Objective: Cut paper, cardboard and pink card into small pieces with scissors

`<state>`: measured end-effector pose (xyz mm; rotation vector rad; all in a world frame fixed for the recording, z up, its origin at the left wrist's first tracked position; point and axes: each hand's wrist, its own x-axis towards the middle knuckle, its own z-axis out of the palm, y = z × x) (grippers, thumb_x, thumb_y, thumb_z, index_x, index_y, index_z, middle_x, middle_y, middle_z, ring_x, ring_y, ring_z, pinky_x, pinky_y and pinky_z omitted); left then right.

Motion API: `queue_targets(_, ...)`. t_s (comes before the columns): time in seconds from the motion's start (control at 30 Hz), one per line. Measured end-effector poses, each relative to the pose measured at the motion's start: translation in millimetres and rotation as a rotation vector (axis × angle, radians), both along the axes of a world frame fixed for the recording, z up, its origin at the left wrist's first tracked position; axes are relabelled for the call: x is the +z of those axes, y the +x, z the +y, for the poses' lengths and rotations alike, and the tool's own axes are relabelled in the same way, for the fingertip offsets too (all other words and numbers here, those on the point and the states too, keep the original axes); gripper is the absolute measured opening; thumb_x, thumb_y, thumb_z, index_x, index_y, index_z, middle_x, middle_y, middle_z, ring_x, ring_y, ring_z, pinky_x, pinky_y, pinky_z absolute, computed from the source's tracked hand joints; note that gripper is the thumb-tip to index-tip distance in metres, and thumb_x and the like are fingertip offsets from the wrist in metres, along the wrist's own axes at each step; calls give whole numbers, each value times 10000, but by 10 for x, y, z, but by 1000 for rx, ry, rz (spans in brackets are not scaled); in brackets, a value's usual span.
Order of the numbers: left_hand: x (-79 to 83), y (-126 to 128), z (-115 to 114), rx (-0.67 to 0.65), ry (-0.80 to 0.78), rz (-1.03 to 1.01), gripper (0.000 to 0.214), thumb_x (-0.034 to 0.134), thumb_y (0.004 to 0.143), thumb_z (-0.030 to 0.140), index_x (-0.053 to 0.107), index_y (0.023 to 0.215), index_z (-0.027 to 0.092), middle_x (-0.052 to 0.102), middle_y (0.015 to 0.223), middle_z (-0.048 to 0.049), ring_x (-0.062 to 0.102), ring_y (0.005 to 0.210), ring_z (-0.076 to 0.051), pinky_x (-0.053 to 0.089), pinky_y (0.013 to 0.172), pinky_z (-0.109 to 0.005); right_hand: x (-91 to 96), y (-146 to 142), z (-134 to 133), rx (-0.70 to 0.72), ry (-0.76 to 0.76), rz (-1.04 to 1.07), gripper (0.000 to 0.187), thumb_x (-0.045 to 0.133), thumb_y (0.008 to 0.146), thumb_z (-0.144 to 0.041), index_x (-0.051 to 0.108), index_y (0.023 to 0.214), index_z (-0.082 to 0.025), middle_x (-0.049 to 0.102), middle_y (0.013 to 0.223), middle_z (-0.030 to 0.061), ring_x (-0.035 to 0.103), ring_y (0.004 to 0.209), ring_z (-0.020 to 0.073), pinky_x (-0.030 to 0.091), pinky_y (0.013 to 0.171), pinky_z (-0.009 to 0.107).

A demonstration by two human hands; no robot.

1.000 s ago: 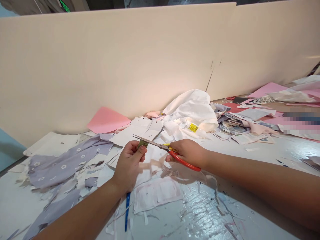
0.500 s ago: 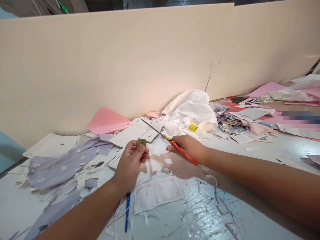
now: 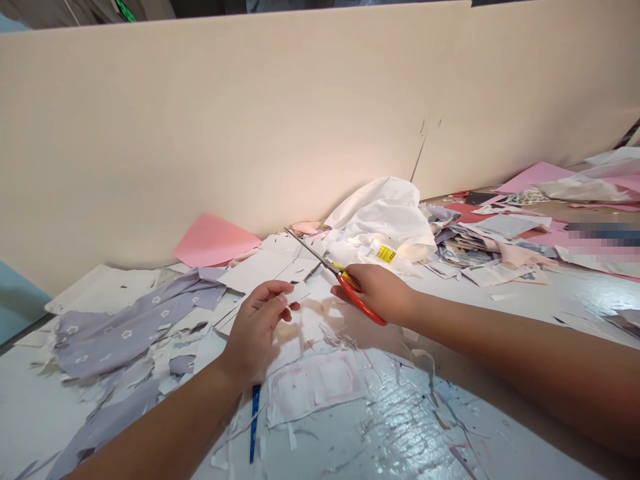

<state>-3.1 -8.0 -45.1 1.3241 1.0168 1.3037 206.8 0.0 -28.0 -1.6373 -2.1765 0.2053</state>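
Note:
My left hand (image 3: 263, 323) pinches a small swatch (image 3: 299, 293) between thumb and fingers; a pale face of it shows now, partly hidden by the fingertips. Wrapped round the red-and-yellow handles of a pair of scissors (image 3: 325, 260) is my right hand (image 3: 373, 290). The blades point up and left, beyond the swatch and apart from it. Beneath both hands lie white paper pieces (image 3: 260, 267) and a pale rectangular scrap (image 3: 317, 387). A blue strip (image 3: 255, 423), perhaps a ruler, lies below my left wrist.
A tall cream panel (image 3: 225, 133) stands behind the table. White crumpled cloth (image 3: 380, 213) with a yellow label rests against it. Lavender flowered fabric (image 3: 125, 327) and a pink sheet (image 3: 215, 240) lie left; piled scraps (image 3: 470, 247) lie right.
The swatch has turned in my left hand, from its green printed face to a pale one. The scissor handles have spread a little, and my right hand has shifted slightly.

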Motion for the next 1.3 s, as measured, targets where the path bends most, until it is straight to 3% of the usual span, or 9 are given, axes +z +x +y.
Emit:
queue_targets(0.17, 47, 53, -37, 97, 56, 171, 151, 627, 679, 276, 569, 797, 202, 568, 707, 25, 573, 621, -108, 429, 583, -227, -40, 42, 86, -140, 13, -290, 258, 389, 804, -379, 530, 764, -167, 605, 763, 92, 553, 680, 212, 304, 480, 257)
queue_targets(0.37, 47, 71, -29, 86, 85, 199, 226, 654, 666, 297, 560, 848, 202, 625, 750, -5, 598, 670, -130, 442, 568, -227, -155, 93, 157, -156, -34, -310, 237, 459, 767, -277, 550, 915, -116, 581, 999, 158, 504, 966, 287, 396, 635, 307)
queue_targets(0.5, 37, 65, -39, 46, 50, 235, 251, 663, 658, 326, 578, 849, 186, 648, 726, -29, 584, 623, -133, 434, 540, -233, -62, 101, 112, -146, -15, -283, 255, 465, 765, -307, 549, 920, -123, 594, 943, 155, 534, 883, 275, 401, 625, 317)
queue_targets(0.6, 25, 80, -71, 57, 45, 273, 230, 678, 643, 319, 580, 810, 196, 640, 666, -9, 576, 612, -129, 438, 542, -230, 55, 23, -43, 10, 89, -89, 258, 443, 794, -321, 534, 976, -164, 594, 935, 98, 535, 861, 221, 401, 671, 306)
queue_targets(0.73, -4, 119, -129, -17, 59, 304, 201, 688, 626, 314, 552, 714, 196, 619, 617, 4, 567, 602, -134, 422, 523, -225, 56, -135, -252, 348, -64, 412, 241, 489, 785, -348, 535, 958, -187, 586, 872, 36, 537, 736, 131, 418, 615, 242)
queue_targets(0.9, 77, 98, -160, -169, 94, 494, 167, 624, 676, 339, 565, 776, 219, 581, 670, 7, 531, 603, -133, 407, 549, -239, -74, -205, -248, 301, -307, 742, 112, 477, 782, -254, 540, 836, -180, 543, 694, -12, 528, 642, 100, 428, 584, 231)
queue_targets(0.97, 166, 56, -177, -234, 84, 635, 164, 582, 700, 342, 571, 828, 239, 566, 665, 11, 507, 575, -132, 380, 511, -228, -93, -200, -220, 237, -305, 800, 109, 483, 777, -255, 539, 834, -181, 515, 659, -25, 522, 622, 97, 429, 573, 229)
queue_targets(1.1, 305, -21, -274, -432, 9, 919, 97, 573, 657, 310, 599, 714, 236, 562, 650, -3, 470, 519, -138, 278, 423, -218, -128, -197, -229, 240, -333, 810, 111, 464, 787, -251, 528, 853, -189, 471, 633, -41, 511, 584, 88, 407, 536, 215)
queue_targets(1.3, 297, -18, -393, -440, 48, 1149, 199, 634, 522, 324, 567, 689, 238, 540, 738, 5, 456, 519, -137, 236, 413, -227, -215, -205, -283, 355, -299, 651, 167, 544, 729, -248, 455, 859, -193, 381, 592, -71, 381, 526, 75, 312, 460, 191)
